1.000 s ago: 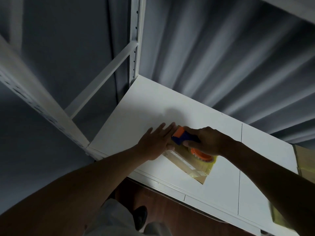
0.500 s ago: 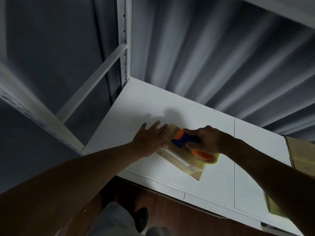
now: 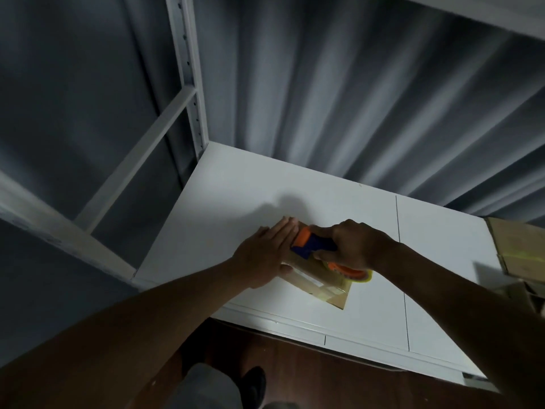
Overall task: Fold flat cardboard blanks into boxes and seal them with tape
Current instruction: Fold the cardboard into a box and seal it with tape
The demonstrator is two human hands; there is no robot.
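Plainly, right hand (image 3: pixel 354 246) grips tape dispenser (image 3: pixel 312 246).

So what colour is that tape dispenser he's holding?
Orange and dark blue: the tape dispenser has a blue handle with orange parts, best seen in the head view.

Matt brown cardboard box (image 3: pixel 323 286) with glossy tape on smooth white shelf (image 3: pixel 241 196).

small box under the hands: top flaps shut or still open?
Shut. The small box shows a flat closed top with clear tape along it; the left hand presses flat on it, and the right hand grips the tape dispenser.
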